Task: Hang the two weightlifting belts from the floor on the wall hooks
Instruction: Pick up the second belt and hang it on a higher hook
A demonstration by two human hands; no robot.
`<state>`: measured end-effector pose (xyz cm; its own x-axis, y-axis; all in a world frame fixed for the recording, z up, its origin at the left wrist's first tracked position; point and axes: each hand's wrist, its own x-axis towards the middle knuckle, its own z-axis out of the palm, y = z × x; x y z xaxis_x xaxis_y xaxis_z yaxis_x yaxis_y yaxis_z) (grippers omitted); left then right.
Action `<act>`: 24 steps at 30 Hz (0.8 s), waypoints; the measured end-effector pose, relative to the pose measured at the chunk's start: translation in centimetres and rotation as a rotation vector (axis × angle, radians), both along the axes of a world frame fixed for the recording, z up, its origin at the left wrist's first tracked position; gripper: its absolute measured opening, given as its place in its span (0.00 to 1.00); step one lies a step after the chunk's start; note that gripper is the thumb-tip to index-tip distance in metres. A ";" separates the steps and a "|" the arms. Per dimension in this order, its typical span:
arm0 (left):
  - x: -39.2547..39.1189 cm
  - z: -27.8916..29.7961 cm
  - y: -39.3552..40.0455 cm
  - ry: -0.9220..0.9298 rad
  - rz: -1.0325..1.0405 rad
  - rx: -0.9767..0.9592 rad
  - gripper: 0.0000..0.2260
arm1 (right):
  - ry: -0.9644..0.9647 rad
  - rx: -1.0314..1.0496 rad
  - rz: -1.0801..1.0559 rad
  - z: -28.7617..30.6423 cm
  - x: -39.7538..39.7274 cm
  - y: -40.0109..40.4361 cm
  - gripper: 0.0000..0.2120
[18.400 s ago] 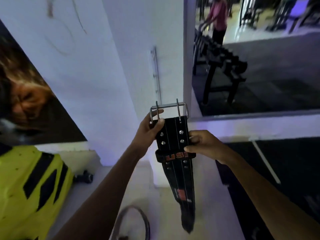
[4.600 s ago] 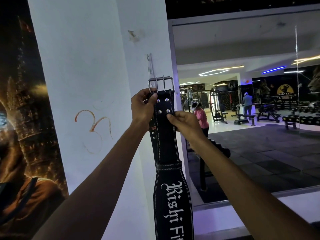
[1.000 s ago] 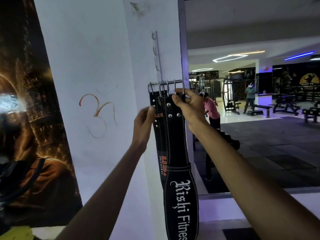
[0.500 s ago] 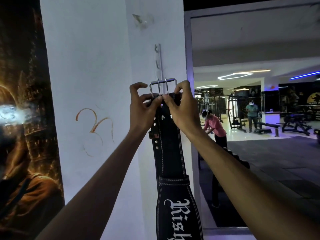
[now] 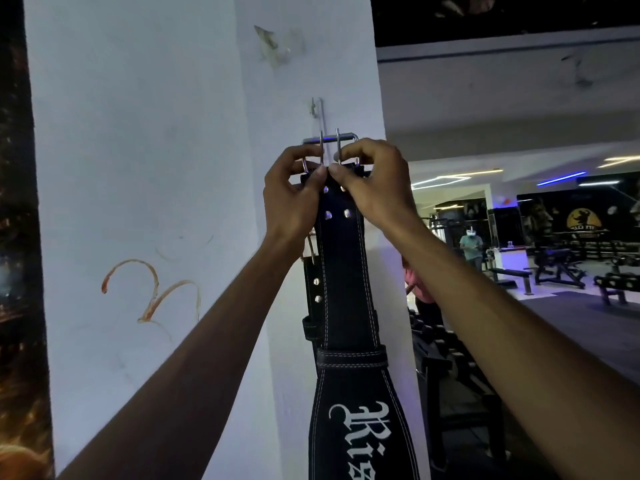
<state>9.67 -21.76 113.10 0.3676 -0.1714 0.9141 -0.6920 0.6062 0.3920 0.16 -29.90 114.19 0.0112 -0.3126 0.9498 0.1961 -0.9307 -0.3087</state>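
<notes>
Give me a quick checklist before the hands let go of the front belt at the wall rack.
1. Both hands on belt top: left hand and right hand pinch it: ok.
2. Buckle level with hook rail: ok.
3. Buckle actually over a hook: cannot tell, hidden.
4. Front belt hangs straight: ok.
5. Second belt already hanging behind: ok, though its hook is hidden.
</notes>
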 end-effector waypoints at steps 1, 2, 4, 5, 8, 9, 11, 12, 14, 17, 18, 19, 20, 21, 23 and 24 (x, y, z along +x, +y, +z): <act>0.5 0.5 -0.3 0.009 -0.003 0.003 0.11 | 0.010 0.005 0.017 0.5 0.5 -0.2 0.07; 0.8 1.0 -0.6 0.020 -0.015 0.007 0.11 | 0.012 0.008 0.028 1.0 1.0 -0.5 0.07; 1.4 1.8 -1.1 0.033 -0.032 0.027 0.11 | -0.002 0.015 0.057 1.8 1.8 -1.1 0.06; 1.7 2.1 -1.4 0.042 -0.032 0.043 0.10 | -0.010 0.026 0.079 2.1 2.2 -1.5 0.06; 2.6 3.2 -2.3 0.074 -0.027 0.068 0.10 | -0.031 0.054 0.144 2.9 3.4 -2.6 0.05; 3.0 3.5 -2.5 0.080 -0.024 0.069 0.10 | -0.029 0.055 0.159 3.2 3.8 -3.0 0.05; 3.7 3.7 -2.9 0.089 -0.012 0.073 0.11 | -0.003 0.057 0.167 3.6 4.4 -3.7 0.05; 4.0 3.8 -3.1 0.088 -0.002 0.079 0.12 | 0.009 0.062 0.164 3.8 4.7 -4.1 0.05; 4.6 3.8 -3.5 0.081 0.018 0.085 0.13 | 0.018 0.073 0.178 4.1 5.3 -4.7 0.05; 5.4 4.5 -4.4 0.100 0.039 0.069 0.13 | -0.014 0.096 0.180 4.6 6.0 -5.2 0.05; 5.6 4.8 -4.7 0.112 0.041 0.062 0.14 | -0.024 0.104 0.169 4.8 6.1 -5.3 0.05; 5.8 5.1 -4.9 0.123 0.042 0.056 0.15 | -0.033 0.113 0.160 5.1 6.3 -5.4 0.06; 5.9 5.4 -5.2 0.133 0.046 0.052 0.16 | -0.039 0.123 0.152 5.4 6.5 -5.6 0.06; 6.1 5.6 -5.5 0.141 0.050 0.049 0.17 | -0.045 0.128 0.148 5.6 6.6 -5.7 0.06; 6.4 6.0 -5.9 0.150 0.059 0.050 0.19 | -0.047 0.138 0.143 6.1 6.7 -5.9 0.07; 6.6 6.0 -6.2 0.154 0.066 0.053 0.20 | -0.042 0.149 0.142 6.3 6.8 -6.0 0.08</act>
